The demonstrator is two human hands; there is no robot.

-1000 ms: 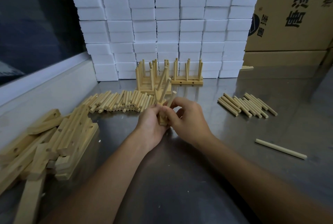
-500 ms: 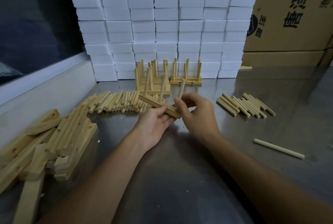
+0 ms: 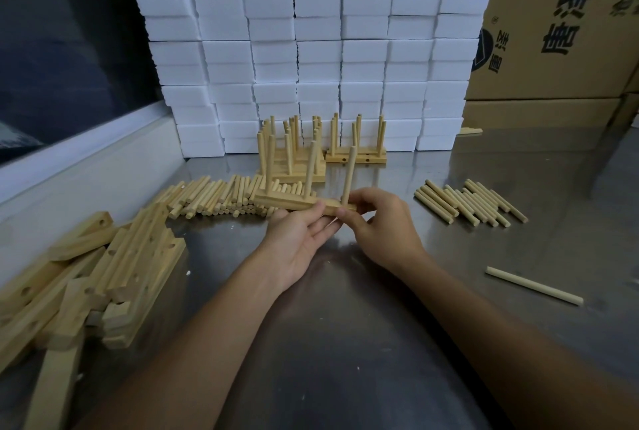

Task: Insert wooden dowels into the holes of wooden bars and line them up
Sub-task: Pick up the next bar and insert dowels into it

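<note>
My left hand (image 3: pixel 304 236) holds a wooden bar (image 3: pixel 297 204) from below, level above the steel table. Three dowels stand upright in it. My right hand (image 3: pixel 377 222) grips the bar's right end, its fingertips at the foot of the rightmost dowel (image 3: pixel 348 175). Behind, finished bars with upright dowels (image 3: pixel 294 153) stand in a row, another one (image 3: pixel 356 149) to their right. A long row of loose dowels (image 3: pixel 214 198) lies left of my hands, a smaller bunch of dowels (image 3: pixel 470 201) to the right. Bare bars with holes are heaped at the left (image 3: pixel 114 263).
A single long dowel (image 3: pixel 534 285) lies alone at the right. A wall of white foam blocks (image 3: pixel 311 49) closes the back, cardboard boxes (image 3: pixel 560 32) stand at the back right. A raised ledge (image 3: pixel 79 166) runs along the table's left side.
The bar has turned from end-on and tilted to lying level across my hands, and it has lifted a little. The rightmost dowel now stands upright in it.
</note>
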